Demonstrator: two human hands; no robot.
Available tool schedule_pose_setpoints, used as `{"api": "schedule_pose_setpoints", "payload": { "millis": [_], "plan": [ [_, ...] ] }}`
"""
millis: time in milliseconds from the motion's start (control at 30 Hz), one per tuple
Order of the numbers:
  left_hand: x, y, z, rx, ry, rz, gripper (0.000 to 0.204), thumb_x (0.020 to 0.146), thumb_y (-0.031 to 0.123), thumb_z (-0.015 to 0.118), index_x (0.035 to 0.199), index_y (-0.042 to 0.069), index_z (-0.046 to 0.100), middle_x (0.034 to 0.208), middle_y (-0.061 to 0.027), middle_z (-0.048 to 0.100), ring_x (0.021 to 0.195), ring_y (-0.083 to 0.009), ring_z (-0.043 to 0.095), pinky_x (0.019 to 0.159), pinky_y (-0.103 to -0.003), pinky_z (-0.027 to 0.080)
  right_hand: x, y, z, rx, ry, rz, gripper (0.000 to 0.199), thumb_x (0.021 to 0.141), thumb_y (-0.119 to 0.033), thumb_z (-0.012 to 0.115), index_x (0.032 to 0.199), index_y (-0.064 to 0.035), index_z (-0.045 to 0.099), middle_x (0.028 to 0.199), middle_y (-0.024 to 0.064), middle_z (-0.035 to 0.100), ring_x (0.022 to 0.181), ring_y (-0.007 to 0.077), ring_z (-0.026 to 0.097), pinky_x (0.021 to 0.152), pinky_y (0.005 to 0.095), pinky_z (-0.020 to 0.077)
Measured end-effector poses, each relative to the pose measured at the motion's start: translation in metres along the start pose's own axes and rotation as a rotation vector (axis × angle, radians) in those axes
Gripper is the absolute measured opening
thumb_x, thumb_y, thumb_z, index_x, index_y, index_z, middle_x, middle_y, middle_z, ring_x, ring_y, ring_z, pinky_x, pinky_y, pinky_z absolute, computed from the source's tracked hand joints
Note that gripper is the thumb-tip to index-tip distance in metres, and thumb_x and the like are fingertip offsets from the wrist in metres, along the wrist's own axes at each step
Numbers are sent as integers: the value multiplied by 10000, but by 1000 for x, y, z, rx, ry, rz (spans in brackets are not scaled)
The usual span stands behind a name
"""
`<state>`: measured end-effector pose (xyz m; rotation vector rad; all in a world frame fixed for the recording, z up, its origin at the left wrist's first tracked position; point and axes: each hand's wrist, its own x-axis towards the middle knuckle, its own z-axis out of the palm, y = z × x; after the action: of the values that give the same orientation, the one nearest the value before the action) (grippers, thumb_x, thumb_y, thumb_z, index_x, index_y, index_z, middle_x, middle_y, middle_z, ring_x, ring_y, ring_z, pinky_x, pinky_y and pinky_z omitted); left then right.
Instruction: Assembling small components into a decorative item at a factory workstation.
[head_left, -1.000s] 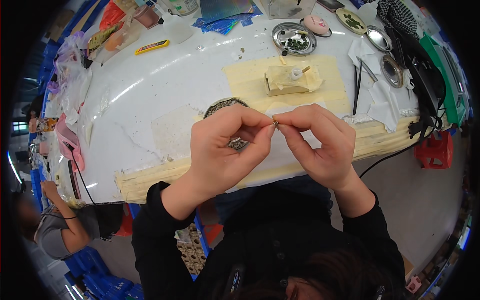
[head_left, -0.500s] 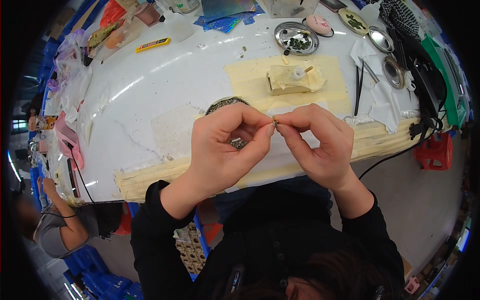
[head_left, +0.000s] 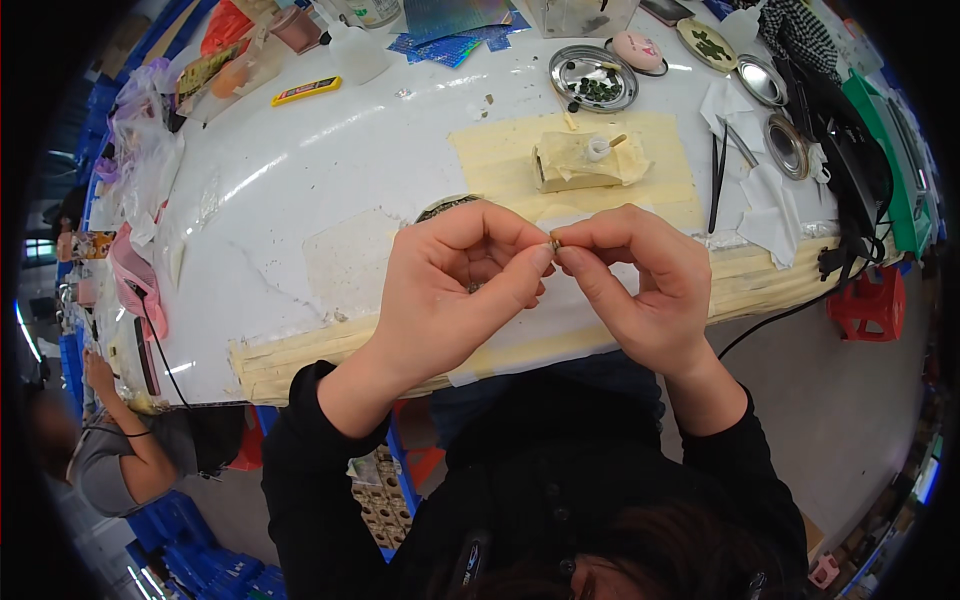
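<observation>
Between the fingertips of both hands is a tiny brass-coloured metal piece (head_left: 556,246), too small to make out in detail. My left hand (head_left: 445,290) pinches it from the left with thumb and forefinger, its other fingers curled. From the right, my right hand (head_left: 650,285) pinches it with thumb and forefinger too. Behind my left hand stands a round dish (head_left: 448,205) of small greyish pieces, mostly hidden. A cream tape-covered block (head_left: 575,172) sits just beyond the hands, with a small white cup and a short stick on top.
Tape pads the table edge (head_left: 300,355). Black tweezers (head_left: 718,180) and white cloths (head_left: 770,215) lie to the right. At the back are a metal plate (head_left: 593,78) of dark green bits, a yellow box cutter (head_left: 306,91) and a squeeze bottle (head_left: 355,52). Another person (head_left: 135,460) sits at left.
Both hands have shifted slightly, keeping the metal piece between their fingertips. My left hand's curled fingers show more below the forefinger. The other person's hand has moved a little.
</observation>
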<state>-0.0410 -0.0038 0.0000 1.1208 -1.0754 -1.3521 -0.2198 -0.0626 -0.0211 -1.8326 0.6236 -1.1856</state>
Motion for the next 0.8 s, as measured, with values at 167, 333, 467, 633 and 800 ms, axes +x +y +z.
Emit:
{"api": "schedule_pose_setpoints", "payload": {
  "millis": [167,333,467,633,800],
  "plan": [
    [-1,-8,5,249,87,300,106,842,-30,672,947,-44,663,848,-73,675,737,-86,645,641,-215,536,3,-2,-2,-93,10,-103,138,787,56,714,915,9,687,815,91,679,698,163,678,616,256,543],
    [4,-9,4,564,123,601,154,772,-64,703,919,-23,682,803,-102,669,678,-155,649,593,-247,525,5,-1,-2,-273,40,-295,198,733,72,738,908,-4,683,792,92,663,663,195,657,575,274,527],
    [8,-7,4,824,166,853,196,721,-81,718,898,-6,681,779,-112,661,653,-210,642,574,-277,511,5,2,0,-324,78,-365,209,718,72,744,899,-10,678,784,94,654,650,206,642,550,286,519],
    [8,-7,4,850,167,892,197,714,-83,721,889,-2,682,772,-109,658,641,-211,638,561,-269,501,5,3,-3,-319,51,-375,209,720,73,742,901,-5,670,780,95,649,653,209,641,548,291,518],
    [3,-8,5,568,106,610,143,766,-64,707,899,-14,687,778,-97,668,652,-161,642,575,-243,511,6,1,-8,-260,-15,-307,217,722,79,735,909,1,658,782,98,644,666,222,642,560,299,521]
  ]
}}
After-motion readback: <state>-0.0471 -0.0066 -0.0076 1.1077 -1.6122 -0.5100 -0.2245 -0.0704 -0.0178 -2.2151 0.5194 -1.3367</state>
